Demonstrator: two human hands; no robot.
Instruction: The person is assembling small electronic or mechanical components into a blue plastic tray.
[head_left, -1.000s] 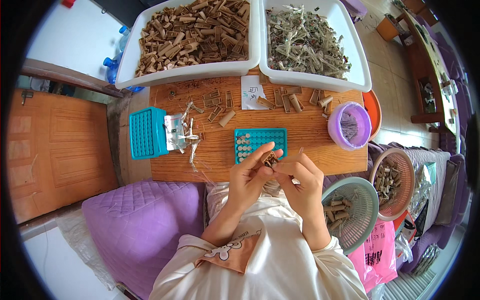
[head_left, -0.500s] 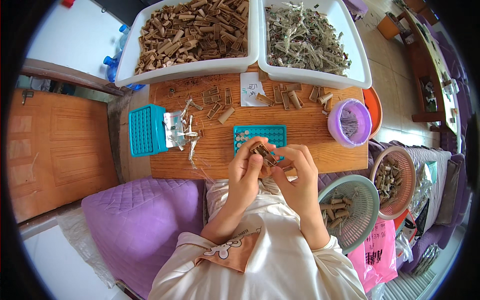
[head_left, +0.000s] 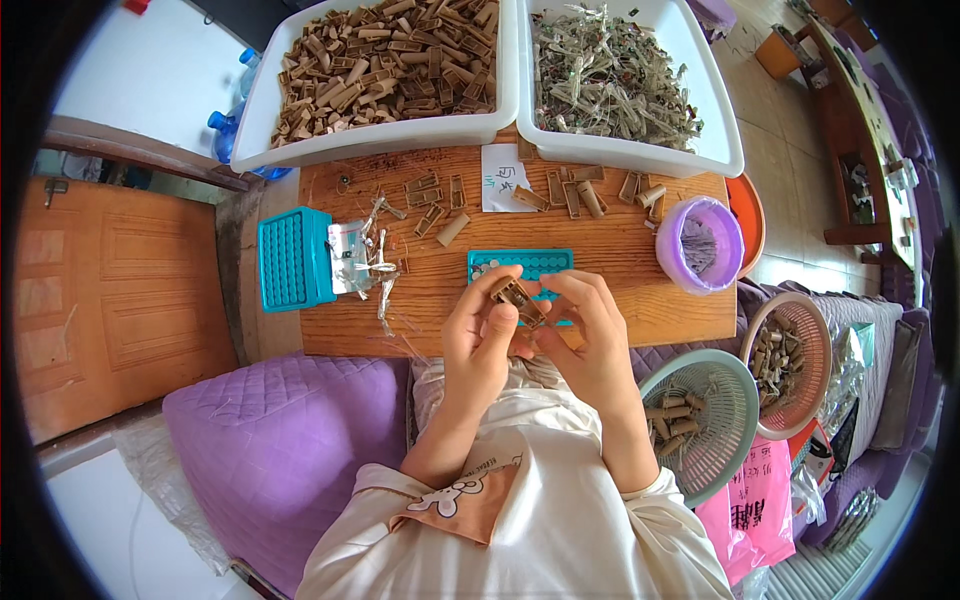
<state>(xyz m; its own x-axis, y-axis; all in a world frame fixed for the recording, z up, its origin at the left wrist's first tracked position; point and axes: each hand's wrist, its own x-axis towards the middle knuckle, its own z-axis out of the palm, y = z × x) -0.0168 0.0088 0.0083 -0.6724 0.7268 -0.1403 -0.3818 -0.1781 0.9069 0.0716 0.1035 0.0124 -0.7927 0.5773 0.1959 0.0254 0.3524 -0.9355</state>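
My left hand (head_left: 480,335) grips a small brown plastic casing (head_left: 517,298) between thumb and fingers, its hollow side turned up. At the casing's lower right end, my right hand (head_left: 592,335) has thumb and forefinger closed on it; anything small between those fingertips is hidden. Just beyond both hands lies a teal tray (head_left: 545,262) of round pockets, with several silver button cells (head_left: 483,268) at its left end. More brown casings (head_left: 453,230) are scattered over the wooden table (head_left: 620,300) farther back.
Two white tubs stand at the back, one of brown casings (head_left: 390,60), one of clear-wired parts (head_left: 610,85). Stacked teal trays (head_left: 293,260) and wire bundles (head_left: 380,265) sit left. On the right are a purple bucket (head_left: 690,275), a green basket (head_left: 735,400) and a pink basket (head_left: 822,340).
Both hands have shifted slightly left with the casing, which is tilted a little differently. My right fingers stay at its lower right end.
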